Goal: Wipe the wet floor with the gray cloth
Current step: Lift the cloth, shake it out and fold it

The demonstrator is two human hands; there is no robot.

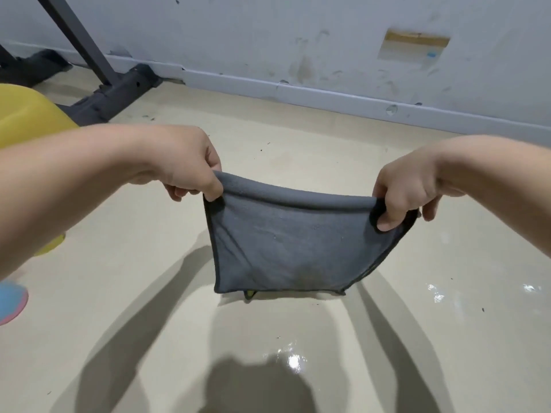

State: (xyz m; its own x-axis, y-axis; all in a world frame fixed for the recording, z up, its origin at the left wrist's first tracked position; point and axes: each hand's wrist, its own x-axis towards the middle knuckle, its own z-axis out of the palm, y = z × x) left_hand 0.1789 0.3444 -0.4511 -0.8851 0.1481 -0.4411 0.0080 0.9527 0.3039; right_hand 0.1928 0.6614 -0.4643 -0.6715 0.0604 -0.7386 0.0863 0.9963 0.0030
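1. Both forearms come in from the left and right edges of the frame, bare, stretched forward and angled toward the middle.
2. Left hand (190,171) sits left of centre, knuckles up, wrist bent down a bit. Its fingers (213,190) are curled and pinching the top left corner of the gray cloth (286,248).
3. Right hand (402,195) is right of centre, same deal: fingers (387,223) curled over the top right corner, cloth bunched under them.
4. The cloth hangs between the two hands in the middle of the frame, folded over along the top edge, pulled fairly taut. The bottom edge looks to be at or just above the floor (149,293); can't tell if it's touching.
5. Floor is beige, with shiny wet patches at the lower centre and lower right of the frame.
6. Shadows of the arms and head fall across the bottom of the frame.
7. Upper left: a yellow rounded thing (26,117) and a dark metal frame (113,93) against the scuffed wall (298,40).
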